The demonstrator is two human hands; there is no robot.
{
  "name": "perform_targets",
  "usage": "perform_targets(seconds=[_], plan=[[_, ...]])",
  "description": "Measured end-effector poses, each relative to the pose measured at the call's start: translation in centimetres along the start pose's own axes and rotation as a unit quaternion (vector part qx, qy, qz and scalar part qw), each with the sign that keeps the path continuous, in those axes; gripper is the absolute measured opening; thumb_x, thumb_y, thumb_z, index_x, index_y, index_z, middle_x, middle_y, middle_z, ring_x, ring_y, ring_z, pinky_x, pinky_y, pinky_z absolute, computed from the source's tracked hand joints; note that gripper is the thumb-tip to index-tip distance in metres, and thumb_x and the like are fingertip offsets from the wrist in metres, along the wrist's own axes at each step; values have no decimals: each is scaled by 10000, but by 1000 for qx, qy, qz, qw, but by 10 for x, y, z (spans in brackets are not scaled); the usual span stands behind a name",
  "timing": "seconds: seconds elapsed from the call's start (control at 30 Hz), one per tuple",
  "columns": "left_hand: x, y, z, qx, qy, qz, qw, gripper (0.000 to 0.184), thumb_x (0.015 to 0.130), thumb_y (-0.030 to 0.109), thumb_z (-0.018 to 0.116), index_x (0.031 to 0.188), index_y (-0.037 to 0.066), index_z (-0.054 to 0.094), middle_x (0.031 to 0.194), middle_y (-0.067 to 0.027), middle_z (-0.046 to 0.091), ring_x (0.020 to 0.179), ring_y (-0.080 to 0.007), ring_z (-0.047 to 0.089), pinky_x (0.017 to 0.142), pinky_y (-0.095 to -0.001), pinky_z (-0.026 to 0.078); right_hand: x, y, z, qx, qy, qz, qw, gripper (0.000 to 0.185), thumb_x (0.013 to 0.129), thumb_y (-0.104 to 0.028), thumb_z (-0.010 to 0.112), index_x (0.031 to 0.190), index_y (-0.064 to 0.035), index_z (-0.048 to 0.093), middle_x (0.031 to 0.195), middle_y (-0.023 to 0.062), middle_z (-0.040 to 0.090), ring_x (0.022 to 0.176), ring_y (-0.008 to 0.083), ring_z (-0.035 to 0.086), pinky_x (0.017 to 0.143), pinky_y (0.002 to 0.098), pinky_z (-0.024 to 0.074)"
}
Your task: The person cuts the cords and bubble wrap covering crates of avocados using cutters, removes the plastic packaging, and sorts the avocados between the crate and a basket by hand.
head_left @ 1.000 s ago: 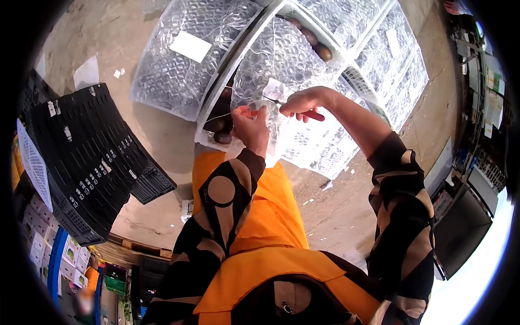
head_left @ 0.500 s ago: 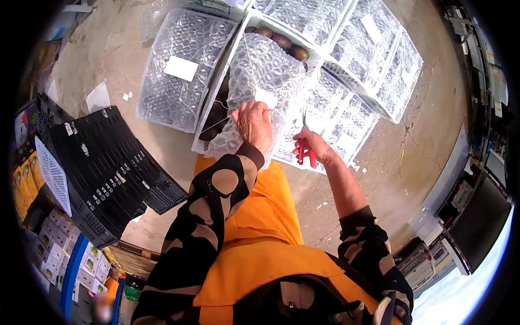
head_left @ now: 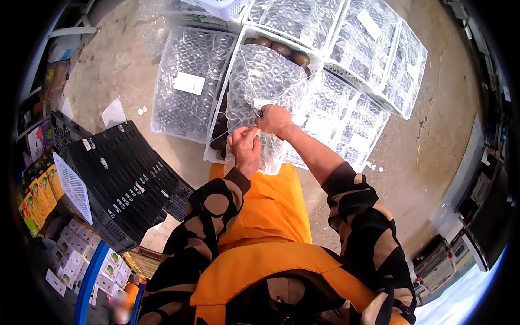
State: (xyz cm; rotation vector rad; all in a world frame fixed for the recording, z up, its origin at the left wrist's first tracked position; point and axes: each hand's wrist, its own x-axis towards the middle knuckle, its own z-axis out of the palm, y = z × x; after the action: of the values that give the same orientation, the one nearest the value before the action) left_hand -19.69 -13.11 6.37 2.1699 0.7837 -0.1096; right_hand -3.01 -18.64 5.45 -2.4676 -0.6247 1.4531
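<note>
A white crate [head_left: 206,153] in front of me holds round dark brown produce [head_left: 281,49], which shows along its far end and left side. Crumpled bubble wrap [head_left: 260,70] covers most of it, with thin strings across the top. My right hand [head_left: 274,119] is closed round red-handled snips [head_left: 258,112], whose blades point left, low over the wrap. Just nearer to me, my left hand [head_left: 246,149] rests on the wrap with fingers bent and bunched, seemingly pinching it. The two hands almost touch, and the fingertips are partly hidden.
More wrapped crates stand around, one with a white label [head_left: 189,83] on the left and stacked ones [head_left: 379,54] on the right. Black crates [head_left: 130,179] are stacked at my left. Paper scraps [head_left: 114,112] lie on the concrete floor [head_left: 428,124].
My right hand has swung left and forward with the snips, from beside the crate to above the bubble wrap. The left hand has moved slightly toward me, and its fingers have bunched.
</note>
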Motion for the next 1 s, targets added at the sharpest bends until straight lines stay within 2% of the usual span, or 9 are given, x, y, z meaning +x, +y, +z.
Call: perform_targets(seconds=[0.1,0.23,0.3,0.5,0.63,0.7,0.77,0.9,1.0], plan=[[10,-33,16,30,198,-73,977,430,875,214,703,1216,37,510,1269,-201,440,1183,-353,434,981,-499,360,1,12,15,2,35,-75,997,375,814,-329,624,1053,-45,678,1008,221,704,981,390,675,871,460,532],[31,-50,4,-47,34,-109,992,418,865,339,757,1069,39,550,1042,-195,533,958,-377,561,816,-448,469,-5,18,10,13,35,-128,991,274,820,-212,635,1066,-92,629,904,201,699,881,394,677,782,474,540],[52,-67,-19,3,43,6,999,247,911,260,702,944,46,585,902,-153,575,849,-358,591,724,-464,479,-3,22,15,-31,99,-193,976,233,808,-139,661,1008,-78,557,758,168,663,761,397,665,675,484,521],[40,-81,-29,4,77,31,997,146,922,132,656,979,45,554,887,-144,552,834,-336,596,689,-431,487,2,20,28,-2,171,-247,954,232,798,-111,690,961,-68,531,735,164,650,735,387,659,639,464,513],[-6,-71,-24,-65,59,9,996,238,932,73,622,1165,62,578,882,-134,514,776,-311,572,688,-404,474,-4,27,26,207,24,-125,970,119,865,-100,637,911,-46,542,718,103,647,654,277,660,597,412,516],[-21,-66,-22,-59,30,4,998,347,930,69,624,1273,81,576,887,-130,507,778,-304,564,692,-392,468,-21,37,24,572,-85,-14,816,150,888,-187,560,915,-39,566,780,110,656,733,306,669,691,449,526],[-25,-59,-16,-49,-8,4,999,418,927,75,629,1337,115,560,890,-118,508,799,-304,564,704,-388,472,-46,42,22,835,-176,86,514,265,911,-273,482,918,-32,590,841,118,664,812,336,678,784,487,537],[-49,-86,-20,-86,-85,10,993,476,922,79,637,1383,141,537,923,-117,506,825,-309,566,716,-388,480,-112,-33,57,860,-306,66,403,324,884,-303,480,1007,-31,606,897,130,648,953,361,650,953,563,476],[-82,-114,-74,-67,-152,-30,986,481,922,78,638,1387,138,530,932,-120,504,831,-310,565,719,-388,480,-88,-60,96,899,-257,87,343,336,888,-316,494,1055,-35,573,930,125,642,975,371,646,920,576,485]])
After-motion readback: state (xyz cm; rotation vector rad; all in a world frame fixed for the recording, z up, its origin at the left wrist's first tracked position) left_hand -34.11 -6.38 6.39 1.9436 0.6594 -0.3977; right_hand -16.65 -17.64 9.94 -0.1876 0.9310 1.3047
